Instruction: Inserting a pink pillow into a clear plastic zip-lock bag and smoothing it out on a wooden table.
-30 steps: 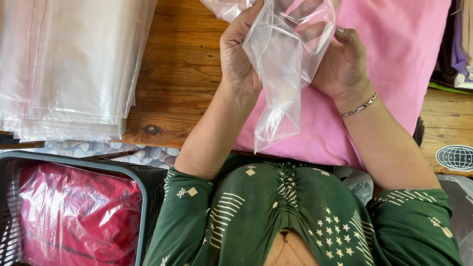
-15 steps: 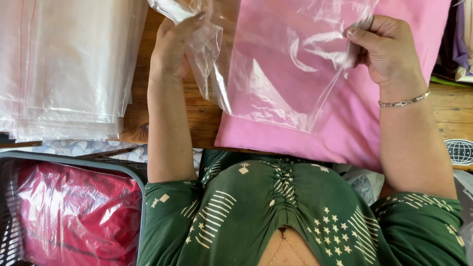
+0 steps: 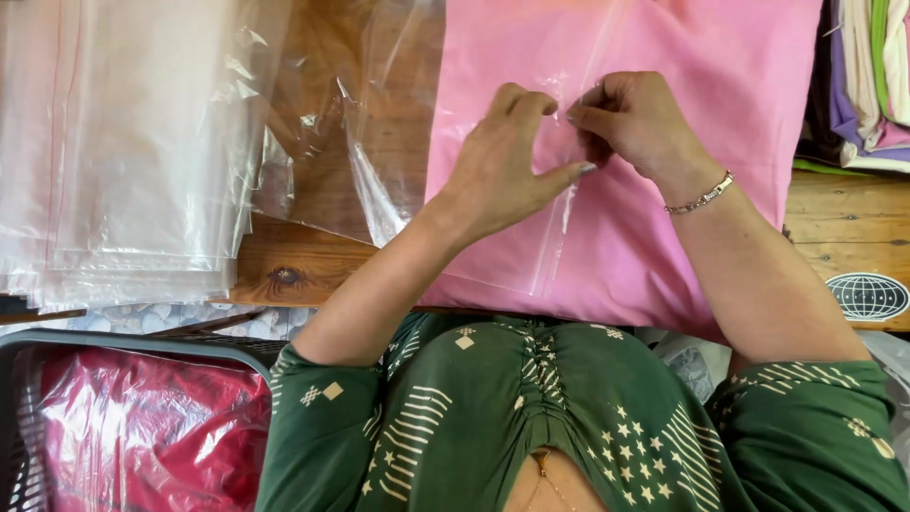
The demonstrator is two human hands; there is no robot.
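Both hands pinch clear bag (image 3: 398, 161) edge mid-frame over pink cloth (image 3: 664, 57): left hand (image 3: 502, 161), right hand (image 3: 630, 118). Advice: rub the layers apart w/ fingertips, keep bag flat on bench (image 3: 313, 256).

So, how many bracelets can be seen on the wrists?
1. The bracelet is on the right hand's wrist. The left hand's wrist is bare on the side in view.
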